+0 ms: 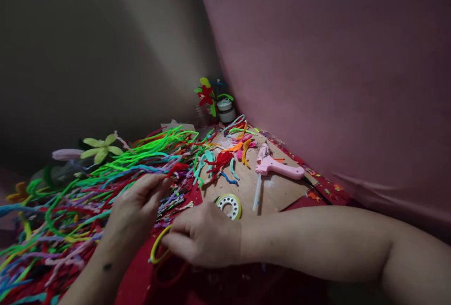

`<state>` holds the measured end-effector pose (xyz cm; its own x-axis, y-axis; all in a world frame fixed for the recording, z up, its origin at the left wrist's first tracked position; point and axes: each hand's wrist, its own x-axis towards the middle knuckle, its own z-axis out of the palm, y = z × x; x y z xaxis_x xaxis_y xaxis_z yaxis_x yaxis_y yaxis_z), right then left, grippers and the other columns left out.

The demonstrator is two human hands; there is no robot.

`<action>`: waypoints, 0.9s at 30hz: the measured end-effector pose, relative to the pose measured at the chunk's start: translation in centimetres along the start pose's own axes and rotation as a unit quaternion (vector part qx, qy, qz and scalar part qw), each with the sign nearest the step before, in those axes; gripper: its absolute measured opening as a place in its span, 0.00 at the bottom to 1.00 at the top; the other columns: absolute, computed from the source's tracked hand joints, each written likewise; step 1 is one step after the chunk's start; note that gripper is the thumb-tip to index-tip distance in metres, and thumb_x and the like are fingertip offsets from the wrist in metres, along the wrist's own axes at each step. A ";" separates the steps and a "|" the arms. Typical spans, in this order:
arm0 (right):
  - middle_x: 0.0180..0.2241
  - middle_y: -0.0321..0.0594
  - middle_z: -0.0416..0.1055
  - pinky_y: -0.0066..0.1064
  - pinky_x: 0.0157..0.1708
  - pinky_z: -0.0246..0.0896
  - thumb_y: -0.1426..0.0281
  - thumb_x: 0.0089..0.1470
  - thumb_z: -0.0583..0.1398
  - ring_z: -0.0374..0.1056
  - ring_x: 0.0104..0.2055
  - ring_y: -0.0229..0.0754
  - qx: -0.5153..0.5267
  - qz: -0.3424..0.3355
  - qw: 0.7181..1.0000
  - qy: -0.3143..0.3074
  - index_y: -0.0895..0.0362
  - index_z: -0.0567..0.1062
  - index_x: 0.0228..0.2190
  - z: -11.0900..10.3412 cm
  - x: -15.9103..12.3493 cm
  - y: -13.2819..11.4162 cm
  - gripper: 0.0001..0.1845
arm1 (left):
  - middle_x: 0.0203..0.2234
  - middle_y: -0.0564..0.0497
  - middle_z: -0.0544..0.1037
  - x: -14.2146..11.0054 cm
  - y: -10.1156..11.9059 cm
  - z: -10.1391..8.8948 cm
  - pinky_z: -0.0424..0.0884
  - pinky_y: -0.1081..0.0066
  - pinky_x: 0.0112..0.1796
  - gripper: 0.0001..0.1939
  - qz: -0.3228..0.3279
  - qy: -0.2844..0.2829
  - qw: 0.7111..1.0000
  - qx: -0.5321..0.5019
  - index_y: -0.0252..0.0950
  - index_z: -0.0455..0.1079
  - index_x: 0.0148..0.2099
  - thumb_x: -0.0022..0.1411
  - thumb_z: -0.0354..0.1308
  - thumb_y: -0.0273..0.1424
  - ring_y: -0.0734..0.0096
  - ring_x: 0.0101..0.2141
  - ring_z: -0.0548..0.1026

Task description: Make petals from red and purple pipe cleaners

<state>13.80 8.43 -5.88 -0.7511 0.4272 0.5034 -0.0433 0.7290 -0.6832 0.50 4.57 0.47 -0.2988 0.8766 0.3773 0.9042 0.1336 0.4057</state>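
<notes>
My left hand (139, 201) is closed, with thumb and fingers pinching a red fuzzy pipe cleaner piece (178, 168) that sticks out past the fingertips. Lower and to the right, my right hand (207, 237) has curled fingers around a yellow loop; a dark red loop lies just below it, and together they look like the handles of scissors (155, 247). Blades are not visible, hidden by the hand or shadow. Just behind my right hand lies a roll of yellow tape (229, 206) with a white holed core.
A large heap of coloured pipe cleaners (105, 192) covers the left side. On a brown board (282, 197) lie cut pieces and a pink glue gun (278, 168) with a glue stick. A white jar (226, 110) and fuzzy flowers (205, 94) stand at the back, by the pink wall (334, 70).
</notes>
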 end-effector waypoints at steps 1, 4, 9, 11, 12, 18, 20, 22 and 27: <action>0.21 0.36 0.71 0.26 0.22 0.48 0.67 0.52 0.54 0.64 0.25 0.34 -0.038 -0.068 0.997 -0.024 0.59 0.72 0.19 0.2 -0.3 -0.2 0.14 | 0.22 0.52 0.72 1.1 0.7 0.1 0.62 0.73 0.27 0.15 0.032 -0.013 0.999 0.001 0.38 0.70 0.27 0.53 0.51 0.43 0.70 0.24 0.67; 0.21 0.36 0.72 0.27 0.19 0.46 0.65 0.52 0.53 0.66 0.26 0.36 -0.111 -0.156 0.980 -0.055 0.58 0.72 0.20 0.7 -0.7 -0.4 0.15 | 0.22 0.50 0.73 4.4 2.6 1.8 0.61 0.73 0.25 0.17 0.052 -0.082 0.995 0.014 0.35 0.72 0.32 0.54 0.49 0.42 0.70 0.23 0.67; 0.22 0.37 0.73 0.28 0.18 0.49 0.64 0.54 0.51 0.68 0.25 0.37 -0.144 -0.147 0.978 -0.044 0.58 0.73 0.21 0.6 -0.3 0.3 0.17 | 0.29 0.47 0.78 8.7 3.5 6.2 0.62 0.73 0.30 0.16 0.084 -0.153 0.970 0.166 0.36 0.74 0.38 0.56 0.46 0.35 0.67 0.30 0.72; 0.21 0.37 0.73 0.28 0.18 0.51 0.63 0.54 0.52 0.69 0.25 0.39 -0.148 -0.155 0.976 -0.037 0.58 0.73 0.21 0.5 -0.1 0.5 0.17 | 0.30 0.46 0.78 9.5 3.3 7.5 0.62 0.72 0.31 0.15 0.090 -0.165 0.963 0.193 0.37 0.75 0.35 0.56 0.47 0.33 0.64 0.32 0.73; 0.21 0.38 0.73 0.29 0.18 0.52 0.63 0.54 0.52 0.69 0.25 0.39 -0.148 -0.161 0.975 -0.034 0.58 0.73 0.21 0.4 -0.1 0.5 0.17 | 0.30 0.45 0.78 9.7 3.1 7.9 0.62 0.72 0.31 0.14 0.095 -0.174 0.959 0.203 0.38 0.75 0.33 0.55 0.47 0.33 0.64 0.33 0.73; 0.21 0.38 0.73 0.29 0.17 0.53 0.64 0.54 0.52 0.68 0.25 0.40 -0.146 -0.173 0.973 -0.042 0.59 0.73 0.22 0.2 0.1 0.3 0.16 | 0.30 0.43 0.77 9.3 2.7 9.0 0.61 0.70 0.30 0.11 0.144 -0.202 0.937 0.247 0.37 0.74 0.28 0.53 0.51 0.34 0.60 0.34 0.72; 0.21 0.38 0.73 0.29 0.16 0.52 0.64 0.53 0.52 0.68 0.24 0.39 -0.146 -0.173 0.973 -0.052 0.59 0.73 0.22 0.1 0.1 0.2 0.16 | 0.29 0.43 0.76 9.2 2.5 9.4 0.60 0.70 0.31 0.10 0.157 -0.201 0.934 0.251 0.36 0.74 0.28 0.52 0.52 0.32 0.61 0.34 0.71; 0.21 0.37 0.73 0.28 0.16 0.50 0.64 0.53 0.52 0.68 0.24 0.39 -0.147 -0.171 0.973 -0.055 0.58 0.73 0.22 0.0 0.1 0.3 0.16 | 0.27 0.44 0.75 9.2 2.2 9.7 0.60 0.70 0.31 0.11 0.162 -0.198 0.934 0.249 0.36 0.72 0.25 0.54 0.50 0.32 0.64 0.31 0.71; 0.22 0.37 0.73 0.29 0.16 0.51 0.64 0.53 0.52 0.68 0.26 0.39 -0.143 -0.166 0.974 -0.062 0.58 0.72 0.22 0.2 0.1 0.4 0.16 | 0.29 0.46 0.75 9.6 1.8 8.8 0.60 0.71 0.29 0.13 0.152 -0.169 0.946 0.230 0.36 0.71 0.26 0.57 0.48 0.33 0.66 0.31 0.71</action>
<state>13.61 8.62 -6.22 -0.8014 0.0879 0.5917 -0.1248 0.9428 -0.3092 1.94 17.33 -2.49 0.0402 0.9942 0.0994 0.9930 -0.0287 -0.1144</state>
